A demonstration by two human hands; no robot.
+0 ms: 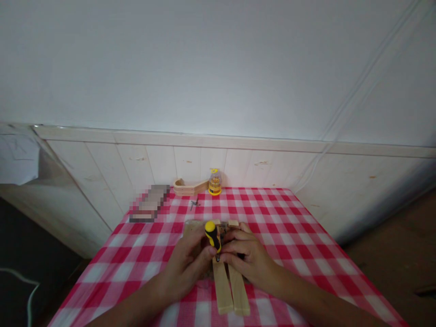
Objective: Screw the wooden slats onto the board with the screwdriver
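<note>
A screwdriver (212, 234) with a yellow and black handle stands nearly upright, its tip pointing down at two pale wooden strips (223, 290). My left hand (187, 261) is closed around the handle, the thumb pressed low on its side. From the other side my right hand (250, 254) bends its fingers in beside the screwdriver's tip, thumb and index finger close together over the strips. What those right fingers pinch is hidden or too small to name. Under the hands lies a brownish piece (194, 225), mostly covered.
A red and white checked cloth (272, 204) covers the table. At the back stand a yellow bit container (215, 182) and a curved wooden piece (190, 187). Small dark metal parts (195, 204) lie before them. A blurred flat object (150, 204) rests at the back left.
</note>
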